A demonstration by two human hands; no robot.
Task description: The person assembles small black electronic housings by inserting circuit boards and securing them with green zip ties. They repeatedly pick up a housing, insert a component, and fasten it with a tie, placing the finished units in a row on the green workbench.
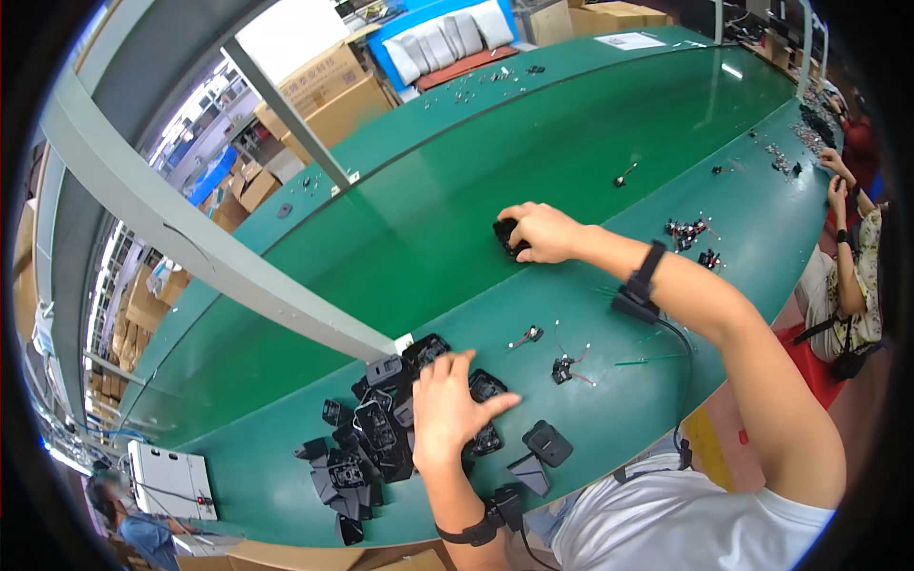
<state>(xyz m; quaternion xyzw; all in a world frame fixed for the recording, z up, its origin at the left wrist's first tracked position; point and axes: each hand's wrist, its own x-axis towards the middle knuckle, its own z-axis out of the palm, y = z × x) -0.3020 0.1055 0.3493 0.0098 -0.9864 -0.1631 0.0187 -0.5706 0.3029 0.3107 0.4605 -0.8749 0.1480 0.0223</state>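
Observation:
My right hand (549, 233) reaches over the green conveyor belt, its fingers curled round a black plastic housing (506, 238) at the belt's near edge. My left hand (451, 404) hovers over a heap of black plastic housings (376, 428), thumb and fingers spread, with nothing visible between them. Part of the heap is hidden beneath that hand. Right of it lie a flat dark cover (548, 443) and a grey angular plastic piece (529, 474). Small black parts with wires (564, 369) rest on the green tabletop in front of me.
A grey metal post (228, 247) slants down to the bench beside the heap. More wired parts (687, 231) lie beyond my right forearm. At the far right, another person's hands (838, 181) work over small parts. A white box (171, 481) stands at the left end.

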